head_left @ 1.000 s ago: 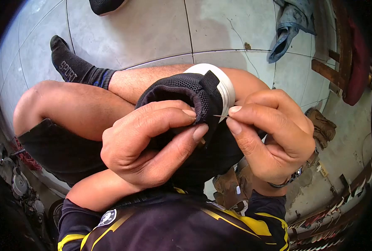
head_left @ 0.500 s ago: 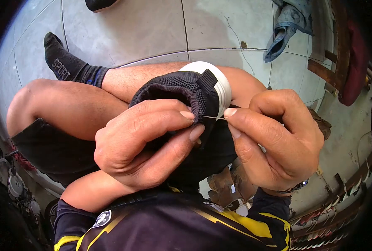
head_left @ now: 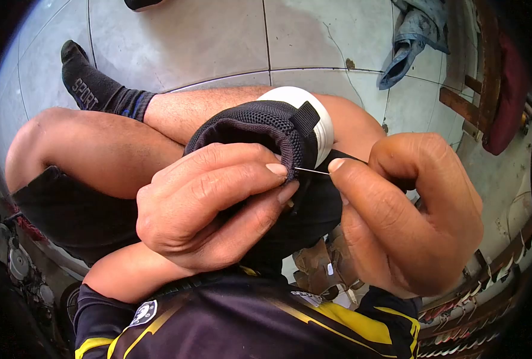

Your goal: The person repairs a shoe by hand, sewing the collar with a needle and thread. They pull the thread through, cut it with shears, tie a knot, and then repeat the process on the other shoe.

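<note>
A black mesh shoe (head_left: 236, 116) with a white sole (head_left: 324, 128) rests across my legs, its opening toward me. My left hand (head_left: 209, 203) pinches the edge of the shoe's collar between thumb and fingers. From that edge a thin needle (head_left: 311, 171) sticks out to the right. The thumb and index finger of my right hand (head_left: 412, 221) are closed on the needle's outer end. The needle's other end is hidden at the collar. Whether a thread runs from it, I cannot make out.
My crossed legs lie on the tiled floor (head_left: 188, 42), with a dark sock (head_left: 92, 87) on one foot. Blue denim cloth (head_left: 415, 33) lies at the upper right, near a wooden frame (head_left: 487, 78). Brown scraps (head_left: 314, 266) lie below my right hand, and metal parts (head_left: 20, 263) stand at left.
My right hand has shifted a little right and turned, staying on the needle. Slightly more of the needle shows. My left hand keeps its pinch on the collar.
</note>
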A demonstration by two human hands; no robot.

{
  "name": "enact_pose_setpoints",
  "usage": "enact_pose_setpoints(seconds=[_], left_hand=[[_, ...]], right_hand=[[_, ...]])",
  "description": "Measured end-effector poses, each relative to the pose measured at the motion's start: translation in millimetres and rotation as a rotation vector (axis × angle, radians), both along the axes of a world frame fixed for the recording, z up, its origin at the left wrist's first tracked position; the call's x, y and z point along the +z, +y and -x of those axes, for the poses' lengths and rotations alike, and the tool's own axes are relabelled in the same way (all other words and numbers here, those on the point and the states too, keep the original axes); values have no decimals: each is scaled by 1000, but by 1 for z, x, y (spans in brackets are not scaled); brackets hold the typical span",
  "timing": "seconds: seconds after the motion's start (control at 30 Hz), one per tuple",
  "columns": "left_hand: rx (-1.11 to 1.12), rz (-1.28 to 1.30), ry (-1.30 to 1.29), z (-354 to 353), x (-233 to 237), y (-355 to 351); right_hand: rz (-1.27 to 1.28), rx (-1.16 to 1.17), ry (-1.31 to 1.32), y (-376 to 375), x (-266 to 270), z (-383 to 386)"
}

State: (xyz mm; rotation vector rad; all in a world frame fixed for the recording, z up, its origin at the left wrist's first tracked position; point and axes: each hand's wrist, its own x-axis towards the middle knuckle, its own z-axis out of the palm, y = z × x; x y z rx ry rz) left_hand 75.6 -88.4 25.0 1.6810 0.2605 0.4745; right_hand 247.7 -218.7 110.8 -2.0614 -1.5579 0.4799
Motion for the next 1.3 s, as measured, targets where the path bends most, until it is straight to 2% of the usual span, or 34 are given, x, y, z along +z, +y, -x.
enact_pose_setpoints(seconds=[0.27, 0.53, 0.6, 0.83, 1.0, 1.13, 1.3], left_hand=[[12, -37, -10, 1, 0, 1], [17, -8, 16, 2, 2, 0], [26, 88, 83, 4, 6, -1], [43, 177, 98, 3, 9, 1], [55, 244, 215, -3, 20, 3], [139, 191, 75, -8, 6, -1], [158, 260, 75, -6, 5, -4]], right_hand=[[41, -4, 9, 3, -3, 0], [-20, -137, 244, -9, -25, 6], [-53, -154, 261, -8, -29, 8], [-54, -215, 368, -6, -34, 8], [-73, -209, 385, -5, -37, 8], [-69, -224, 395, -6, -38, 7], [-79, -221, 423, -5, -41, 6]])
